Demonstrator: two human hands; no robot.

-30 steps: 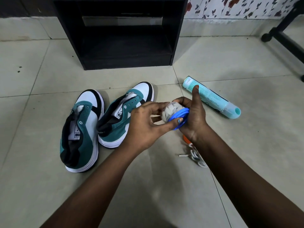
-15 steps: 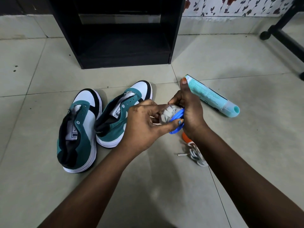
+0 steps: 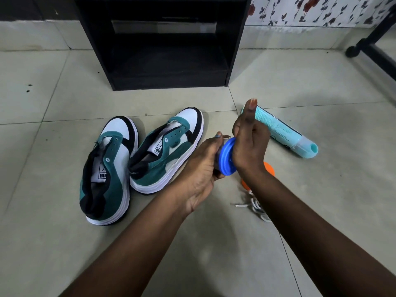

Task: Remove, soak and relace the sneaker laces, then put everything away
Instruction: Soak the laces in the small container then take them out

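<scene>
Both hands meet over the tiled floor (image 3: 64,243), just right of the pair of sneakers, around a blue ribbed container (image 3: 228,158) turned on its side. The left hand (image 3: 201,174) curls round the near end of it, its grip closed on the container with the thumb tip showing above the blue rim. The right hand (image 3: 249,142) closes its grip on the far side of the same container, fingers folded in and the thumb sticking straight up. What sits inside the container is hidden between the two hands.

The two teal, white and black sneakers lie side by side with their eyelets bare — the left sneaker (image 3: 107,170) further from the hands, the right sneaker (image 3: 166,153) just beside the left hand. To the right of the sneakers, past the hands, a pale teal tube (image 3: 285,133) lies flat on the floor. Below the right wrist an orange object (image 3: 269,168) peeks out, mostly covered, and a bundle of white laces (image 3: 255,205) lies loose on the floor just beside the right forearm. Beyond the sneakers stands a black open cabinet (image 3: 162,46) against the wall.
</scene>
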